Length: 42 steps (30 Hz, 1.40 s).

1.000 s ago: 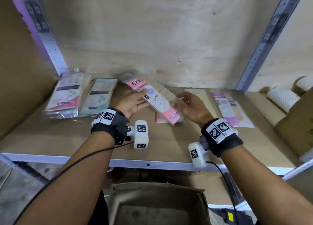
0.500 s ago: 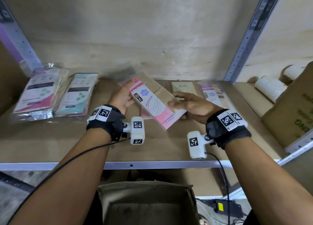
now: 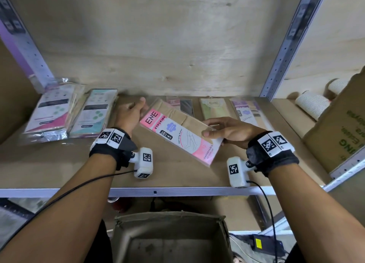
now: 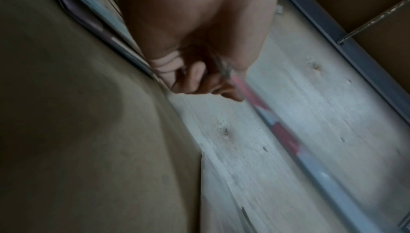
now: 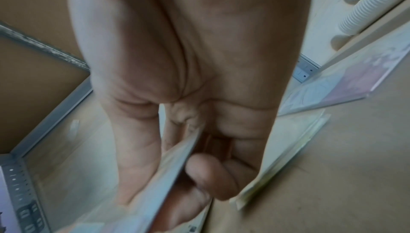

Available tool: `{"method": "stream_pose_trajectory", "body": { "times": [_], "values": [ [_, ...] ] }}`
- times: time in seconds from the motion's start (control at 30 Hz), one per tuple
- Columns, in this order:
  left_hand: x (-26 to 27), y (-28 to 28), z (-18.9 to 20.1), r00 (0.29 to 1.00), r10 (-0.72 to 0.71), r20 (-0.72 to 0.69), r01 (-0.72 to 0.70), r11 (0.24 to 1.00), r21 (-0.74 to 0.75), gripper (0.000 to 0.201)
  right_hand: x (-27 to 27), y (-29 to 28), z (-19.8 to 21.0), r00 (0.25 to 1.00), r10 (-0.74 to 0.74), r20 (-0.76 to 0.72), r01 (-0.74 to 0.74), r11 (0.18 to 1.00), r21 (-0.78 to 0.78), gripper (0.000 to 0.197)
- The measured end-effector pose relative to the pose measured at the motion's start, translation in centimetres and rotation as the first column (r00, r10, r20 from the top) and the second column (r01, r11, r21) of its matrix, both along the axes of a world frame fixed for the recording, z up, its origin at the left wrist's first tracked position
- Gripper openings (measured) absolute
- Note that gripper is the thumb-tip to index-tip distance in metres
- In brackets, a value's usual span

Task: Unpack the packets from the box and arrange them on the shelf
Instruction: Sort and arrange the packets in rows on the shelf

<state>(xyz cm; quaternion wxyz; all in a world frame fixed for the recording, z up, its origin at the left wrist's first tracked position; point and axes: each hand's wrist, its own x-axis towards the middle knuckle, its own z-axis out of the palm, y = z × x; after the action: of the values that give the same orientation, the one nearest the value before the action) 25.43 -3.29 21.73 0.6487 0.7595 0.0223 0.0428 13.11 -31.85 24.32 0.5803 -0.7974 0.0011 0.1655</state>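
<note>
A pink and white ENE stocking packet hangs tilted just above the shelf board, held at both ends. My left hand pinches its far left corner; the left wrist view shows curled fingers on the clear plastic edge of the packet. My right hand grips the near right edge, thumb on top. In the right wrist view, thumb and fingers clamp the packet. The open cardboard box sits below the shelf, its visible inside bare.
On the shelf lie a pink packet stack and teal packet at left, and a pink-black packet, green packet and purple packet at the back. A printed carton and white rolls stand right, past the metal upright.
Both hands have drawn the pink packet off the pile toward the shelf's front and slightly right. A pink-black packet behind it has come into sight.
</note>
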Motion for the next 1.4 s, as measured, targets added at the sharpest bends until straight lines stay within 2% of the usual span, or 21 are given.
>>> {"method": "stream_pose_trajectory", "body": {
  "times": [0.1, 0.17, 0.27, 0.33, 0.47, 0.5, 0.57, 0.67, 0.8, 0.9, 0.93, 1.0, 1.07, 1.13, 1.2, 1.27, 1.33, 1.4],
  "values": [
    [-0.1, 0.7, 0.4, 0.999, 0.016, -0.038, -0.014, 0.997, 0.070, 0.043, -0.1, 0.3, 0.0, 1.000, -0.011, 0.004, 0.011, 1.000, 0.005, 0.033],
    [-0.4, 1.1, 0.7, 0.996, -0.031, -0.084, 0.037, 0.996, 0.077, 0.048, -0.2, 0.6, -0.1, 1.000, -0.002, 0.006, 0.002, 1.000, 0.010, 0.033],
    [-0.9, 1.6, 1.2, 0.968, -0.190, -0.161, 0.177, 0.980, -0.088, 0.037, -0.1, 1.0, 0.0, 1.000, 0.018, 0.004, -0.018, 1.000, 0.004, 0.032],
    [-1.5, 1.8, 1.5, 0.916, -0.357, -0.182, 0.326, 0.928, -0.178, 0.031, 0.0, 1.1, 0.0, 1.000, 0.030, 0.000, -0.030, 1.000, 0.007, 0.029],
    [-2.2, 2.8, 1.7, 0.856, -0.454, -0.248, 0.444, 0.891, -0.100, 0.038, 0.1, 1.5, 0.0, 0.999, 0.052, 0.001, -0.052, 0.999, 0.017, 0.022],
    [-2.2, 3.1, 1.6, 0.831, -0.496, -0.253, 0.481, 0.868, -0.122, 0.041, 0.2, 1.7, -0.1, 0.998, 0.058, 0.001, -0.058, 0.998, 0.023, 0.023],
    [-1.9, 3.8, 1.6, 0.815, -0.501, -0.291, 0.460, 0.865, -0.203, 0.048, 0.4, 2.2, -0.3, 0.999, 0.052, -0.004, -0.052, 0.997, 0.051, 0.028],
    [-1.7, 4.7, 1.5, 0.807, -0.504, -0.308, 0.469, 0.864, -0.184, 0.055, 0.8, 3.2, -0.6, 0.998, 0.056, -0.006, -0.055, 0.995, 0.079, 0.034],
    [-1.9, 5.7, 1.9, 0.829, -0.500, -0.252, 0.451, 0.863, -0.228, 0.055, 1.6, 4.7, -0.6, 0.998, 0.068, -0.007, -0.066, 0.989, 0.131, 0.026],
    [-2.0, 6.8, 2.4, 0.802, -0.558, -0.211, 0.416, 0.777, -0.472, 0.049, 1.9, 6.3, -0.4, 0.997, 0.078, 0.017, -0.079, 0.984, 0.157, 0.019],
    [-1.9, 7.2, 2.6, 0.806, -0.553, -0.211, 0.368, 0.747, -0.554, 0.047, 2.1, 6.8, -0.3, 0.997, 0.077, 0.027, -0.080, 0.986, 0.149, 0.018],
    [-1.6, 8.0, 2.7, 0.857, -0.445, -0.261, 0.188, 0.740, -0.646, 0.043, 2.4, 7.7, -0.4, 0.997, 0.063, 0.038, -0.068, 0.987, 0.144, 0.020],
    [-1.5, 8.8, 2.6, 0.898, -0.275, -0.343, -0.003, 0.775, -0.632, 0.047, 2.9, 8.6, -0.7, 1.000, 0.018, 0.023, -0.022, 0.982, 0.187, 0.029],
    [-1.6, 9.3, 2.5, 0.918, -0.174, -0.355, -0.081, 0.797, -0.599, 0.054, 3.3, 9.6, -1.0, 0.999, -0.044, -0.003, 0.044, 0.965, 0.259, 0.031],
    [-1.9, 9.6, 2.6, 0.927, -0.197, -0.319, -0.012, 0.835, -0.550, 0.060, 3.8, 10.6, -1.1, 0.996, -0.082, -0.017, 0.084, 0.950, 0.301, 0.019],
    [-2.4, 9.5, 2.7, 0.916, -0.272, -0.295, 0.132, 0.898, -0.419, 0.062, 4.4, 11.6, -1.2, 0.993, -0.113, -0.026, 0.115, 0.936, 0.332, 0.012],
    [-3.1, 9.0, 2.5, 0.899, -0.334, -0.284, 0.256, 0.926, -0.278, 0.055, 5.0, 12.7, -1.4, 0.989, -0.143, -0.036, 0.147, 0.927, 0.345, 0.015],
    [-3.6, 8.5, 2.2, 0.898, -0.351, -0.266, 0.311, 0.933, -0.180, 0.045, 5.3, 13.9, -1.6, 0.986, -0.158, -0.042, 0.163, 0.920, 0.357, 0.016]
  ]
}}
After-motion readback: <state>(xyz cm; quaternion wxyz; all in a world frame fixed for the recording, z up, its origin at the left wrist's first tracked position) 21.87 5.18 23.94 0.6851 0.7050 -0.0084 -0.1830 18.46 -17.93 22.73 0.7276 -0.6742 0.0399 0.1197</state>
